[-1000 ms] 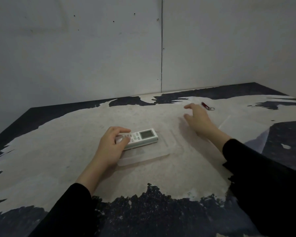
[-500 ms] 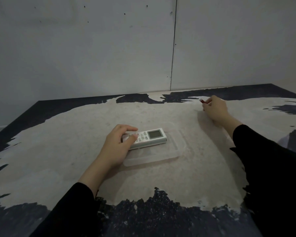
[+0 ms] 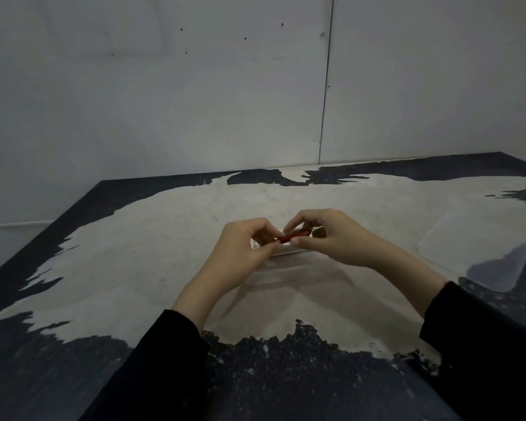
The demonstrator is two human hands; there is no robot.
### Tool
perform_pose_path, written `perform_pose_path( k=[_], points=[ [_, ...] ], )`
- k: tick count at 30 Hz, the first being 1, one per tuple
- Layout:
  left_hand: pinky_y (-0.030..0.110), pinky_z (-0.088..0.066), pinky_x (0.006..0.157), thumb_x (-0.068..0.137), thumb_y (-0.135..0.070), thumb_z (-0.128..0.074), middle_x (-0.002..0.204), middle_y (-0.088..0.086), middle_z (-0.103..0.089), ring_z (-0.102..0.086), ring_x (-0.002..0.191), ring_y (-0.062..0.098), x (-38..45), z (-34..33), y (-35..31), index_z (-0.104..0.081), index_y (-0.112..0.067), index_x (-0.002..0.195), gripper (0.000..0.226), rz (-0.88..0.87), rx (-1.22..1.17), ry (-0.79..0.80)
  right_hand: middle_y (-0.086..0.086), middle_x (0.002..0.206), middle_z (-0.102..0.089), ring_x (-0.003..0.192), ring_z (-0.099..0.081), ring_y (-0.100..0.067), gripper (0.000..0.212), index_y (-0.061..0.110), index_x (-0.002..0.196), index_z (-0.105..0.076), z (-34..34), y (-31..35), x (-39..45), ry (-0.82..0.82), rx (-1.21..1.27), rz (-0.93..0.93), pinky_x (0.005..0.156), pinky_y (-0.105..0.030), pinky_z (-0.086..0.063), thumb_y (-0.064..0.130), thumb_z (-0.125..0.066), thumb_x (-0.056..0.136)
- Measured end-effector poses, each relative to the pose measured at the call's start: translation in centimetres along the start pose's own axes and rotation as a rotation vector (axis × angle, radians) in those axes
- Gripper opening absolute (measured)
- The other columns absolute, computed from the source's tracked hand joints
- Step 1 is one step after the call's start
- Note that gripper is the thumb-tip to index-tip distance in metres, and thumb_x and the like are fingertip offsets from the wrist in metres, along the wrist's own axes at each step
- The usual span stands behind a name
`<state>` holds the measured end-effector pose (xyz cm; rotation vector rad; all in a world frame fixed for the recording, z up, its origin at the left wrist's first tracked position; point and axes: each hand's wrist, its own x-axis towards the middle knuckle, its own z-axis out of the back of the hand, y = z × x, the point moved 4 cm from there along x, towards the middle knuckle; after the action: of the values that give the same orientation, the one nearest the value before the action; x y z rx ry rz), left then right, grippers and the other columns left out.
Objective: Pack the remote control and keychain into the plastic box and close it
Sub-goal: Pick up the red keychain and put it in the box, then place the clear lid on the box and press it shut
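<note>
Both my hands meet above the clear plastic box (image 3: pixel 289 276) at the table's middle. My right hand (image 3: pixel 331 238) pinches the small red keychain (image 3: pixel 292 236) between thumb and fingers. My left hand (image 3: pixel 243 253) touches the keychain's left end with its fingertips. The white remote control (image 3: pixel 286 253) lies in the box, mostly hidden behind my hands; only a thin pale edge shows. Black sleeves cover both forearms.
A clear plastic lid (image 3: pixel 480 241) lies flat on the table at the right. The table (image 3: pixel 134 268) is pale with worn dark patches and ends at a grey wall behind.
My right hand has brought the keychain from the far right of the table to above the box. My left hand has let go of the remote and risen to meet the keychain.
</note>
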<state>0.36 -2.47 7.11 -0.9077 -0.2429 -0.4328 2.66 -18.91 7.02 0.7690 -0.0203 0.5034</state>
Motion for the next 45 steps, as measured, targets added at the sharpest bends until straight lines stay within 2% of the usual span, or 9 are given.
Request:
perform_pose_path(
  k=[6,14,18,21,26,31,38,42,45],
  points=[
    [0.030,-0.043,0.075,0.077,-0.021,-0.068,0.087,-0.001,-0.061,-0.052,0.083,0.016,0.1,0.7,0.9,-0.072,-0.021,0.087,0.011,0.034,0.525,0.136,0.005,0.092,-0.062,0.079,-0.060,-0.013,0.032,0.020,0.111,-0.062,-0.4,-0.9,-0.6,0.042,-0.218,-0.005,0.063,-0.009,-0.045,0.007,-0.064,0.082],
    [0.031,-0.055,0.070,0.072,-0.024,-0.071,0.094,0.004,-0.073,-0.062,0.079,0.018,0.5,0.2,1.9,-0.077,-0.020,0.087,0.016,0.199,0.619,0.220,-0.005,0.097,-0.072,0.086,-0.064,-0.015,0.022,0.016,0.101,-0.068,-1.0,0.1,-0.1,0.118,-0.368,-0.010,0.082,-0.029,-0.052,0.008,-0.065,0.082],
    [0.025,-0.045,0.057,0.073,-0.029,-0.074,0.074,-0.004,-0.064,-0.054,0.065,0.010,0.5,1.0,2.0,-0.075,-0.022,0.086,0.015,0.180,0.458,0.176,0.001,0.080,-0.067,0.072,-0.061,-0.011,0.011,0.019,0.093,-0.069,2.2,-0.2,-0.4,-0.163,-0.290,-0.027,0.079,-0.034,-0.055,0.017,-0.061,0.086],
    [0.023,-0.040,0.052,0.081,-0.027,-0.065,0.063,-0.003,-0.061,-0.049,0.054,0.007,0.7,2.3,2.1,-0.071,-0.023,0.081,0.008,0.125,0.270,-0.068,-0.011,0.096,-0.066,0.091,-0.060,-0.025,0.028,0.013,0.108,-0.061,6.2,-3.6,-1.3,-0.375,-0.382,-0.259,0.086,-0.037,-0.047,0.029,-0.063,0.084],
    [0.022,-0.041,0.069,0.085,-0.024,-0.060,0.098,0.000,-0.057,-0.054,0.083,0.012,0.7,1.8,4.2,-0.058,-0.021,0.111,0.026,0.178,0.254,-0.244,-0.023,0.124,-0.057,0.115,-0.053,-0.039,0.072,-0.001,0.122,-0.053,8.2,-10.1,-4.9,-0.012,-0.699,-0.880,0.091,-0.039,-0.045,0.057,-0.059,0.079],
    [0.012,-0.040,0.055,0.087,-0.022,-0.058,0.103,-0.003,-0.051,-0.052,0.080,0.004,0.5,0.9,5.2,-0.048,-0.023,0.125,0.039,0.232,0.123,-0.264,-0.024,0.123,-0.053,0.110,-0.054,-0.041,0.047,0.002,0.123,-0.049,6.2,-8.3,-3.3,-0.052,-0.703,-0.654,0.083,-0.038,-0.046,0.028,-0.058,0.085],
    [0.011,-0.040,0.052,0.088,-0.021,-0.057,0.102,-0.002,-0.057,-0.054,0.080,0.002,0.5,1.1,5.3,-0.055,-0.022,0.114,0.027,0.214,0.129,-0.291,-0.022,0.077,-0.054,0.078,-0.059,-0.041,0.011,0.002,0.077,-0.045,5.2,-5.2,-1.6,-0.377,-0.784,-0.297,0.058,-0.036,-0.033,-0.004,-0.043,0.086],
    [0.014,-0.038,0.063,0.088,-0.021,-0.057,0.103,-0.003,-0.058,-0.053,0.091,0.008,0.4,1.3,5.1,-0.056,-0.024,0.112,0.025,0.195,0.112,-0.319,-0.018,0.072,-0.061,0.064,-0.055,-0.033,0.013,0.002,0.091,-0.053,8.6,-3.8,-2.9,-0.875,-0.331,-0.082,0.056,-0.034,-0.036,0.011,-0.045,0.095],
    [0.015,-0.040,0.072,0.090,-0.031,-0.052,0.109,-0.007,-0.054,-0.050,0.100,0.007,0.3,1.2,4.4,-0.052,-0.026,0.119,0.030,0.164,0.073,-0.338,-0.013,0.086,-0.069,0.075,-0.065,-0.020,0.016,0.003,0.097,-0.054,9.0,-3.4,-3.3,-0.961,0.235,-0.023,0.068,-0.022,-0.052,0.015,-0.044,0.097]
  ],
)
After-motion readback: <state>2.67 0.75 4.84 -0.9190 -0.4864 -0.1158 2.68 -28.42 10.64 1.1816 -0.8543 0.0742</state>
